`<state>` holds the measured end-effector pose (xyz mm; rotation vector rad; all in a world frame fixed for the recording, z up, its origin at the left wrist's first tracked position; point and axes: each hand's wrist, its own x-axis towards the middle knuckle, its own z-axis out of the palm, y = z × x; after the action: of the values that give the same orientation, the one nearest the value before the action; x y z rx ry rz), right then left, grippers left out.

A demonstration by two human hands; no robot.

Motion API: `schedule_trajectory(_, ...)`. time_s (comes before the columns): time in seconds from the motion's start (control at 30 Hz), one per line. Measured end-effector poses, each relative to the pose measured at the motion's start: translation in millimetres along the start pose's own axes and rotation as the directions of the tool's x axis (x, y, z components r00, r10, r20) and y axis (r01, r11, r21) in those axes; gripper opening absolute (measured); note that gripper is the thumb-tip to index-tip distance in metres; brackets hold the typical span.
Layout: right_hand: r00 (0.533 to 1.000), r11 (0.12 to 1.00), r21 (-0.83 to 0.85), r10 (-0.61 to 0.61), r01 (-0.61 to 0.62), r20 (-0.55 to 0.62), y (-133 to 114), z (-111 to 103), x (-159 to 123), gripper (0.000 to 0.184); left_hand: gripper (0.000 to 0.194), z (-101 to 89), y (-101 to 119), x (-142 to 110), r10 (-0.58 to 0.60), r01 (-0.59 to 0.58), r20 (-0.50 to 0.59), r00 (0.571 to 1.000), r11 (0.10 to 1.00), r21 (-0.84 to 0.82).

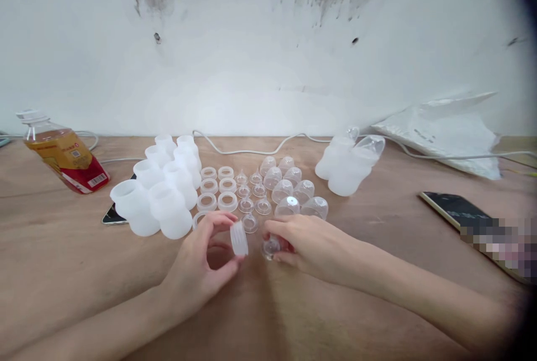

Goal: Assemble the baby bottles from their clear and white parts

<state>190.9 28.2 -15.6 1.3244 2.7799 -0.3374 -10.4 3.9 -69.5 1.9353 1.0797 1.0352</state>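
Note:
My left hand (204, 263) pinches a white threaded ring (239, 238) upright between thumb and fingertips, just above the wooden table (84, 271). My right hand (308, 246) is curled around a small clear teat (271, 247), held close to the ring's right side. Just beyond my hands lie rows of parts: several white bottle bodies (168, 210) on the left, white rings (227, 201) beside them, small clear teats (245, 204) in the middle and clear dome caps (287, 205) on the right.
Two assembled bottles (348, 168) lie at the back right, near a plastic bag (448, 131). A drink bottle (62, 154) lies at far left. One phone (474, 221) rests at right, another (112, 215) peeks from under the bottle bodies. A white cable (251, 151) runs along the wall.

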Motion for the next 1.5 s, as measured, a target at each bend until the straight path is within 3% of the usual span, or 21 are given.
schedule_trajectory(0.13,0.996,0.998,0.057,-0.020,0.025,-0.090,-2,-4,0,0.015,0.038,-1.6,-5,3,-0.025,0.017,-0.058,0.998,0.991,-0.131)
schedule_trajectory(0.3,0.990,0.916,0.401,0.058,-0.003,-0.126,-2,-6,4,0.019,0.036,-4.4,-3,5,-0.057,0.049,-0.057,0.997,0.990,-0.135)
schedule_trajectory(0.37,0.977,0.881,0.473,0.087,0.015,-0.193,-2,-8,6,0.020,0.035,-4.3,-3,6,-0.105,0.094,-0.053,0.993,0.980,-0.175)
schedule_trajectory(0.43,0.937,0.890,0.452,0.112,0.054,-0.331,-2,-8,7,0.022,0.037,-4.0,-2,6,-0.139,0.126,-0.046,0.989,0.969,-0.214)
schedule_trajectory(0.5,0.864,0.926,0.356,0.073,0.127,-0.499,-2,-7,7,0.025,0.040,-3.5,-3,6,-0.160,0.147,-0.039,0.986,0.961,-0.235)
schedule_trajectory(0.57,0.790,0.948,0.220,-0.051,0.231,-0.611,-3,-2,7,0.029,0.042,-3.3,-3,5,-0.169,0.156,-0.033,0.985,0.955,-0.253)
schedule_trajectory(0.63,0.735,0.942,0.097,-0.184,0.322,-0.652,-5,4,7,0.033,0.043,-3.3,-3,5,-0.169,0.156,-0.024,0.985,0.949,-0.274)
schedule_trajectory(0.7,0.731,0.938,0.043,-0.239,0.344,-0.639,-5,9,7,0.036,0.042,-3.5,-4,6,-0.162,0.153,-0.008,0.987,0.947,-0.283)
schedule_trajectory(0.8,0.747,0.958,0.006,-0.218,0.285,-0.628,-5,13,9,0.032,0.040,-3.6,-3,6,-0.144,0.140,0.005,0.990,0.953,-0.268)
schedule_trajectory(0.97,0.655,0.934,-0.190,-0.350,0.304,-0.670,-1,15,11,0.029,0.039,-2.9,-3,6,-0.159,0.155,0.012,0.987,0.939,-0.307)
schedule_trajectory(1.23,0.606,0.833,-0.400,-0.553,0.383,-0.571,-5,14,16,0.024,0.040,-1.5,-6,6,-0.166,0.171,0.045,0.985,0.911,-0.375)
schedule_trajectory(1.37,0.620,0.793,-0.406,-0.609,0.455,-0.495,-5,18,16,0.029,0.040,-1.3,-6,7,-0.183,0.186,0.045,0.982,0.905,-0.384)
schedule_trajectory(1.5,0.660,0.796,-0.245,-0.599,0.554,-0.453,-4,16,16,0.029,0.040,-1.9,-6,7,-0.186,0.187,0.038,0.982,0.912,-0.366)
